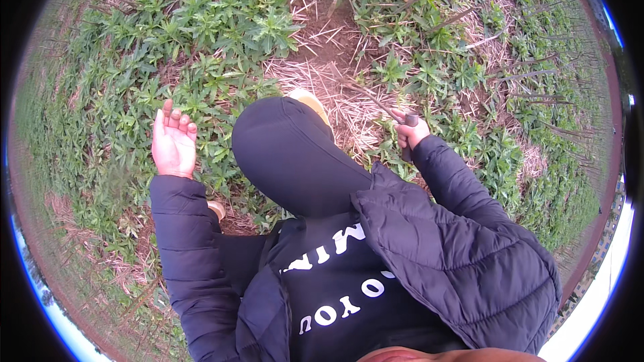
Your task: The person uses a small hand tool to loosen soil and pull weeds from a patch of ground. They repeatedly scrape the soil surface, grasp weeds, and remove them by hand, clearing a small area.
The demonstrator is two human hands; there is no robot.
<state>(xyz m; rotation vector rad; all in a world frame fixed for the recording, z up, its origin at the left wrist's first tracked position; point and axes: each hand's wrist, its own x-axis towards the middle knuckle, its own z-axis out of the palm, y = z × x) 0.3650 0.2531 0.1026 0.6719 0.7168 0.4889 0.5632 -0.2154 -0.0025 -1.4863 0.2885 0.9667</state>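
My left hand point(175, 143) is raised above the leafy weeds at the left, palm up, fingers loosely curled and holding nothing. On the right, my right hand point(413, 133) is closed around the dark handle of a hand tool point(371, 95). Its long, thin shaft or blade points up and left over a patch of dry straw point(359, 123). The tool's far end blends into the straw, so its exact kind cannot be told. Green leafy plants point(216, 25) grow thickly around both hands.
My bent knee point(287, 153) in black trousers fills the middle, with a light yellow shoe point(308, 100) beyond it. Bare brown soil point(329, 30) shows ahead. Several dry stalks point(455, 19) stick up at the right. A dark padded jacket point(453, 266) hangs open.
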